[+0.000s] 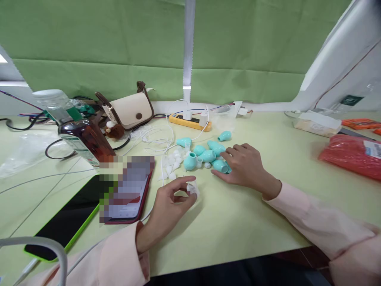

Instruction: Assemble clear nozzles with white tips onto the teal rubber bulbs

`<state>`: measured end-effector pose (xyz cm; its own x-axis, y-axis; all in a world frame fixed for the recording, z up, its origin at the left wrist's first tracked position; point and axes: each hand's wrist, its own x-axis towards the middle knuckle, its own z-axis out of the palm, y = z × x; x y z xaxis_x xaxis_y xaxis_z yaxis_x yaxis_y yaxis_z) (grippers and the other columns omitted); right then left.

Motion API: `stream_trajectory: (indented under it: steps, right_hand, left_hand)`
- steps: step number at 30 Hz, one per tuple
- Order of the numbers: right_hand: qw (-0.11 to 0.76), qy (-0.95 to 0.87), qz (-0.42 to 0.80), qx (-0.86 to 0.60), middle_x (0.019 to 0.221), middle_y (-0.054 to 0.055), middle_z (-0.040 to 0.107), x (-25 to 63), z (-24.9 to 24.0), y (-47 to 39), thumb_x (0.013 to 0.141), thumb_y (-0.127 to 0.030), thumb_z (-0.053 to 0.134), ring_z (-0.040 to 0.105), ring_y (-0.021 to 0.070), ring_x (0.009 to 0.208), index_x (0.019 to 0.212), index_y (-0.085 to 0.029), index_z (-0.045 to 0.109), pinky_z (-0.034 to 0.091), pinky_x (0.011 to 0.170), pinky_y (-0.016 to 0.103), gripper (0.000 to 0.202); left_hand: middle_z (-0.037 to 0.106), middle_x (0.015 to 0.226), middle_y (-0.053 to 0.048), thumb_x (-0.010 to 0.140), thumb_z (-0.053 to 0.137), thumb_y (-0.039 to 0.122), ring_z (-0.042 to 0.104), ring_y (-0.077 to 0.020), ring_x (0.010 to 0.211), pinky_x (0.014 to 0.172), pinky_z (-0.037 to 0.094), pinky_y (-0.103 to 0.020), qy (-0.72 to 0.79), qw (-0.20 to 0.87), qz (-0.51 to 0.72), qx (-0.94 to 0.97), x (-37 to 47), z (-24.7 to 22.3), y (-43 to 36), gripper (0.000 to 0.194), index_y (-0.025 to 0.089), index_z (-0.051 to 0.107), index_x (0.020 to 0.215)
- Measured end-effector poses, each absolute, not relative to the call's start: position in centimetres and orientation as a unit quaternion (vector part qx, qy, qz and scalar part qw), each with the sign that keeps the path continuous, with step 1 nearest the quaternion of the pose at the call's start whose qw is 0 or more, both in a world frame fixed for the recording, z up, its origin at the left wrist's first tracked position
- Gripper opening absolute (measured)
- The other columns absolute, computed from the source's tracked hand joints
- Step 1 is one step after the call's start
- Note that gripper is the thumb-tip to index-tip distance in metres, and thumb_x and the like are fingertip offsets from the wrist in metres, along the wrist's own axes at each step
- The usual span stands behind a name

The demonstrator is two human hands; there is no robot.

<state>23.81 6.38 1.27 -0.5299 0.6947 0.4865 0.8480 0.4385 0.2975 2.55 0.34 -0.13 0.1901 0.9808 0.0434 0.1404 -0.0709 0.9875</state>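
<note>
My left hand (171, 202) pinches a small translucent white plastic piece (193, 188) between thumb and fingertips, just above the table. My right hand (242, 165) reaches over the right side of a pile of glossy turquoise vase-shaped pieces (190, 161). Its fingertips touch or nearly touch a turquoise piece (220, 165) at the pile's edge; whether they grip it is hidden. Left of the pile lies a heap of small white translucent plastic pieces (172, 161). One turquoise piece (224, 136) lies a little apart at the back.
A phone with a lit screen (127, 190) and a green-edged phone (68, 218) lie at left, near a dark bottle (86, 139). Behind are a cream handbag (129, 111), white cables and a yellow power strip (190, 122). A red package (351, 155) lies at right.
</note>
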Motion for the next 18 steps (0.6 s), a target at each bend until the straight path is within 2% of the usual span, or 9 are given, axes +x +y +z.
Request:
stream_trajectory:
  steps: [3, 5, 7, 10, 12, 14, 16, 18]
  right_hand:
    - [0.071, -0.846, -0.241, -0.471, 0.057, 0.008, 0.057, 23.6, 1.6, 6.4, 0.070, -0.042, 0.048, 0.052, 0.0200, 0.058, 0.061, -0.013, 0.057, 0.031, 0.059, 0.034, 0.032]
    - [0.075, -0.861, -0.227, -0.449, 0.057, 0.006, 0.057, 23.6, 1.8, 6.1, 0.071, -0.037, 0.048, 0.052, 0.0189, 0.059, 0.062, -0.014, 0.057, 0.032, 0.062, 0.034, 0.026]
    - [0.125, -0.869, -0.213, -0.429, 0.057, 0.004, 0.057, 23.8, 2.3, 5.5, 0.069, -0.033, 0.050, 0.053, 0.0181, 0.059, 0.067, -0.014, 0.058, 0.034, 0.065, 0.036, 0.021]
    - [0.261, -0.878, -0.119, -0.383, 0.065, 0.004, 0.059, 24.0, 2.9, 4.3, 0.067, -0.030, 0.055, 0.054, 0.0164, 0.061, 0.080, -0.015, 0.057, 0.039, 0.063, 0.033, 0.020]
    - [0.335, -0.880, -0.005, -0.335, 0.077, 0.005, 0.060, 23.9, 3.0, 3.5, 0.067, -0.028, 0.058, 0.055, 0.0157, 0.069, 0.090, -0.017, 0.054, 0.043, 0.058, 0.028, 0.026]
    - [0.370, -0.880, 0.085, -0.287, 0.085, 0.005, 0.059, 23.6, 2.7, 2.9, 0.067, -0.024, 0.061, 0.055, 0.0156, 0.078, 0.098, -0.018, 0.051, 0.046, 0.057, 0.025, 0.034]
    - [0.383, -0.880, 0.120, -0.253, 0.090, 0.006, 0.057, 23.3, 2.1, 2.6, 0.067, -0.021, 0.063, 0.055, 0.0161, 0.084, 0.103, -0.019, 0.050, 0.048, 0.062, 0.026, 0.038]
    - [0.392, -0.881, 0.120, -0.235, 0.096, 0.007, 0.056, 23.1, 1.6, 2.5, 0.067, -0.018, 0.063, 0.055, 0.0165, 0.088, 0.106, -0.020, 0.051, 0.048, 0.070, 0.030, 0.041]
  left_hand:
    - [0.058, 0.071, -0.001, 0.060, 0.066, 0.016, 0.056, -0.0129, 0.068, 0.058, 0.046, -0.022, 0.469, 0.541, 0.434, 0.547, 2.5, 0.0, 0.8, 0.017, 0.015, 0.054, 0.073]
    - [0.060, 0.067, 0.000, 0.058, 0.068, 0.016, 0.057, -0.0128, 0.065, 0.060, 0.047, -0.023, 0.466, 0.576, 0.440, 0.507, 2.4, 0.1, 1.1, 0.021, 0.015, 0.052, 0.070]
    - [0.062, 0.069, -0.001, 0.060, 0.069, 0.018, 0.059, -0.0139, 0.067, 0.065, 0.048, -0.026, 0.462, 0.611, 0.446, 0.464, 2.3, 0.2, 1.3, 0.024, 0.014, 0.054, 0.079]
    - [0.061, 0.074, -0.002, 0.067, 0.064, 0.025, 0.059, -0.0141, 0.069, 0.068, 0.050, -0.029, 0.442, 0.641, 0.459, 0.428, 2.2, 0.4, 1.3, 0.026, 0.012, 0.057, 0.088]
    - [0.059, 0.071, -0.002, 0.071, 0.060, 0.028, 0.056, -0.0115, 0.062, 0.061, 0.050, -0.026, 0.425, 0.656, 0.455, 0.425, 2.2, 0.4, 1.1, 0.020, 0.012, 0.057, 0.083]
    - [0.055, 0.063, 0.000, 0.074, 0.057, 0.030, 0.050, -0.0089, 0.053, 0.049, 0.046, -0.021, 0.408, 0.674, 0.445, 0.425, 2.3, 0.2, 1.0, 0.017, 0.013, 0.055, 0.078]
    - [0.049, 0.057, 0.003, 0.075, 0.055, 0.031, 0.044, -0.0074, 0.048, 0.040, 0.040, -0.018, 0.392, 0.689, 0.445, 0.418, 2.4, 0.1, 0.9, 0.016, 0.015, 0.053, 0.075]
    - [0.045, 0.055, 0.005, 0.076, 0.055, 0.031, 0.040, -0.0067, 0.046, 0.037, 0.036, -0.016, 0.378, 0.699, 0.450, 0.408, 2.5, 0.0, 0.8, 0.015, 0.017, 0.050, 0.073]
